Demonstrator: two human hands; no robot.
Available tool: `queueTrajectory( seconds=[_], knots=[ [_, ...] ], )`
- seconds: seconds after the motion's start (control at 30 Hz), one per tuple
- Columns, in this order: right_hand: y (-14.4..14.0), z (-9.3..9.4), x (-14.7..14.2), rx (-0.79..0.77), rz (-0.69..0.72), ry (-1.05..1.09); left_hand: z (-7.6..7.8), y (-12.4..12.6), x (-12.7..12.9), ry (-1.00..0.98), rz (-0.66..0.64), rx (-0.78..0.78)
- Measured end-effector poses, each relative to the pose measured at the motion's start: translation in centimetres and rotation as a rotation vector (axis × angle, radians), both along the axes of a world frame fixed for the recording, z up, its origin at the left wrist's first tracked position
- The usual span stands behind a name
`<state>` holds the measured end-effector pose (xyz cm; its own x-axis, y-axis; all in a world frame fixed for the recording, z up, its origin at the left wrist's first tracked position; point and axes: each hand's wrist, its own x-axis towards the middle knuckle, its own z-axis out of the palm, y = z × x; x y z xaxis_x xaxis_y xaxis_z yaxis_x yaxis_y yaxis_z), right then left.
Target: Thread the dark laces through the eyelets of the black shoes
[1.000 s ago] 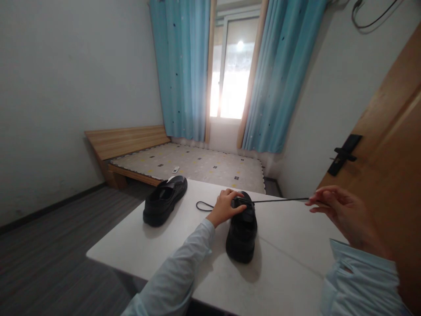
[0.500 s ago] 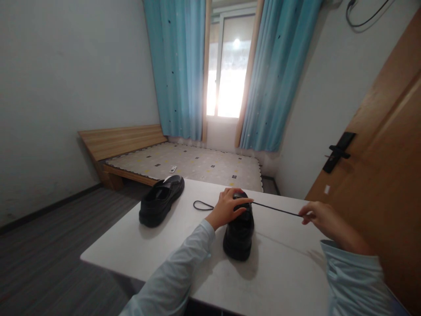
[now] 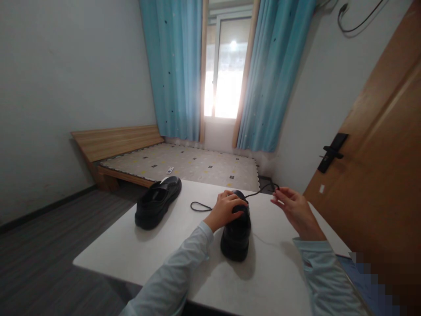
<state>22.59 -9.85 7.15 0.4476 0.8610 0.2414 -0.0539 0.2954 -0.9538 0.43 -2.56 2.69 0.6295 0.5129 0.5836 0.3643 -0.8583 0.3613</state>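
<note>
A black shoe rests on the white table, heel toward me. My left hand is wrapped over its front part, covering much of the upper. From the shoe's right side a black shoelace rises slackly to my right hand, whose fingertips pinch it above the table's far right part. A loop of lace lies on the table left of my left hand. The other black shoe stands farther left, with nothing touching it.
Beyond the table is a bed with a patterned mattress and a small white remote on it. A wooden door with a black handle stands close on the right. Blue curtains frame the window.
My right hand has moved left and up, nearer the shoe. The shoelace, stretched straight before, now hangs in a slack curve. My left hand stays on the shoe.
</note>
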Motion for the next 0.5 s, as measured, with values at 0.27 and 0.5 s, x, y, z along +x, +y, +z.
queueTrajectory(
  seconds=[0.27,0.5],
  knots=[
    [1.6,-3.2,-3.0,-0.266,0.174,-0.084,-0.2,-0.1,0.2,0.004,0.114,0.004],
    [1.8,-4.1,-3.4,-0.283,0.158,-0.156,-0.4,0.0,0.3,0.044,0.135,0.026]
  ],
)
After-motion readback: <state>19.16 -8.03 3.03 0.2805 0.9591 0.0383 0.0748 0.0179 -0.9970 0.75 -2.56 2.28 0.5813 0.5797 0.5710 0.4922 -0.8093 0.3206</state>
